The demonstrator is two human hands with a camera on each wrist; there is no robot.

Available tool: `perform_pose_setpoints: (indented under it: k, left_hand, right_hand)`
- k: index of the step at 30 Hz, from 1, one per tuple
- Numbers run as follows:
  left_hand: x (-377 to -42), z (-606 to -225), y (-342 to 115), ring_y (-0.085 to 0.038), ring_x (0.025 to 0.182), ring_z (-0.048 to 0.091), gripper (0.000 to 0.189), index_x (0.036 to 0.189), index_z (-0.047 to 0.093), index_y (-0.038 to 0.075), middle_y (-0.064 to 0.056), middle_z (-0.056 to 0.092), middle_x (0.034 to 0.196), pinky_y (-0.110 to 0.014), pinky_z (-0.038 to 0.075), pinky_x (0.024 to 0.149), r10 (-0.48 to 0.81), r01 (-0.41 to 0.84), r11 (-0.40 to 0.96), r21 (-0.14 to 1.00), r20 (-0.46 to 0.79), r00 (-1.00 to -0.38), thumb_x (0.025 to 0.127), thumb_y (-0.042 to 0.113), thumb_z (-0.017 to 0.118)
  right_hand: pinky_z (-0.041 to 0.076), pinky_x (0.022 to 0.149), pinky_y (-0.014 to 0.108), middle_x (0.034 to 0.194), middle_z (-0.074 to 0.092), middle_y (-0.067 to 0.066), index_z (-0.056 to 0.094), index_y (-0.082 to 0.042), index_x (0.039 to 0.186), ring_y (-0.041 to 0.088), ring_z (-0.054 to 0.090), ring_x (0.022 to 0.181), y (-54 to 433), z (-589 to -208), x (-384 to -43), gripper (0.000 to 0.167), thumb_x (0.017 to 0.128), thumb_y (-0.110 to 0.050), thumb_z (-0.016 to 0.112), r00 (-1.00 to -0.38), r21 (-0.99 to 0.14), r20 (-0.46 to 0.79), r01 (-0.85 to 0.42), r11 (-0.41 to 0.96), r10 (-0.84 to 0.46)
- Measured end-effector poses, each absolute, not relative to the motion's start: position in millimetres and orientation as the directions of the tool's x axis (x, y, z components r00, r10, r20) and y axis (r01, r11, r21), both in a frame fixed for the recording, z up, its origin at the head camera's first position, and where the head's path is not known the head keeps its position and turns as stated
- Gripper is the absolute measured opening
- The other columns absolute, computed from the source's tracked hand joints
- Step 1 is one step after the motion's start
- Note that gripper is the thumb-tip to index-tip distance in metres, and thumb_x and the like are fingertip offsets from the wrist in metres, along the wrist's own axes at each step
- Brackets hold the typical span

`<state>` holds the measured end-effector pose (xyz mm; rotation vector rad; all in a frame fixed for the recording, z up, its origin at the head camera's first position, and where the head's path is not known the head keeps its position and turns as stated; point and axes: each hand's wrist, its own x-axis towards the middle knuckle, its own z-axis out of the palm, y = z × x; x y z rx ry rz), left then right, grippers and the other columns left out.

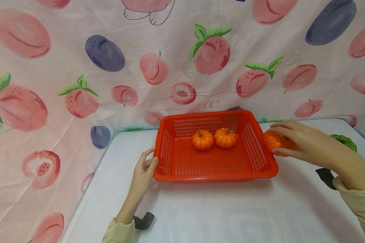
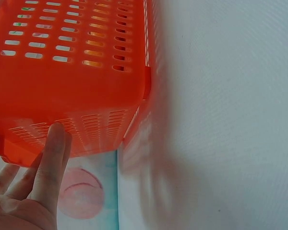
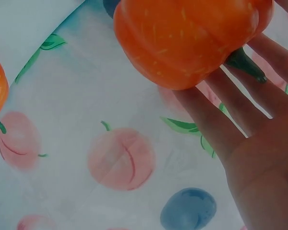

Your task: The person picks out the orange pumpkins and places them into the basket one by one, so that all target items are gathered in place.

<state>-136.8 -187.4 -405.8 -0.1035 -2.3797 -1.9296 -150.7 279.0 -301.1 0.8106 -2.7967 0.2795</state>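
Orange pumpkin (image 3: 192, 43) in right fingers (image 3: 209, 117), pumpkins (image 1: 202, 140) walled inside basket (image 1: 211, 163), left fingers (image 2: 50, 160) touching rim (image 1: 159, 138)

Soft, even brightness from the head; dimmer, cooler tones from the wrists.
The desk (image 1: 182, 222) looks pale and bright, with a blurred shadow of the right arm (image 1: 349, 168) reaching toward its front right corner and soft shade below the basket (image 1: 213, 177), so light seems to come from above. Small glints dot the pumpkins (image 1: 202, 140). In the left wrist view, a pink-tinged, soft-edged shadow lies beside the basket. The right wrist view is darkest: the right grip (image 3: 259, 153) is shaded, the printed cloth (image 3: 77, 129) muted and slightly soft.
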Motion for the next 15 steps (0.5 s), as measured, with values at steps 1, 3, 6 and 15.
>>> perform_pose_setpoints:
  k: [1, 3, 6, 15]
  left_hand:
    - [-137.0, -406.1, -187.7, -0.027, 0.094, 0.071, 0.044, 0.144, 0.046, 0.022, -0.022, 0.069, 0.114, -0.025, 0.058, 0.078, 0.004, 0.101, 0.209, 0.973, 0.103, -0.995, 0.102, 0.026, 0.058]
    - [-136.7, -405.9, -187.6, -0.027, 0.094, 0.071, 0.044, 0.144, 0.046, 0.022, -0.022, 0.069, 0.114, -0.025, 0.058, 0.078, 0.004, 0.102, 0.209, 0.973, 0.104, -0.995, 0.102, 0.026, 0.058]
    - [-136.4, -405.4, -187.8, -0.027, 0.093, 0.071, 0.043, 0.143, 0.046, 0.022, -0.022, 0.069, 0.114, -0.025, 0.058, 0.078, 0.003, 0.106, 0.209, 0.972, 0.108, -0.994, 0.102, 0.026, 0.058]
    - [-136.5, -405.7, -187.3, -0.029, 0.096, 0.071, 0.044, 0.144, 0.046, 0.022, -0.022, 0.068, 0.115, -0.025, 0.058, 0.079, 0.008, 0.098, 0.201, 0.975, 0.098, -0.995, 0.102, 0.026, 0.058]
  right_hand:
    - [0.052, 0.088, 0.058, 0.129, 0.06, 0.011, 0.066, -0.013, 0.124, 0.031, 0.053, 0.12, 278.3, -300.9, -150.7, 0.057, 0.074, -0.031, 0.088, -0.825, -0.123, 0.256, -0.544, 0.83, -0.503]
    - [0.052, 0.088, 0.059, 0.129, 0.059, 0.011, 0.066, -0.013, 0.125, 0.032, 0.053, 0.12, 277.1, -300.5, -151.0, 0.058, 0.074, -0.031, 0.088, -0.832, -0.127, 0.247, -0.537, 0.834, -0.498]
    - [0.051, 0.089, 0.059, 0.131, 0.059, 0.011, 0.065, -0.014, 0.127, 0.032, 0.053, 0.121, 274.2, -299.0, -151.3, 0.058, 0.076, -0.033, 0.087, -0.842, -0.131, 0.227, -0.525, 0.841, -0.49]
    - [0.053, 0.088, 0.057, 0.13, 0.059, 0.011, 0.065, -0.012, 0.127, 0.032, 0.054, 0.119, 263.2, -295.7, -153.7, 0.058, 0.077, -0.031, 0.086, -0.837, -0.137, 0.215, -0.537, 0.833, -0.504]
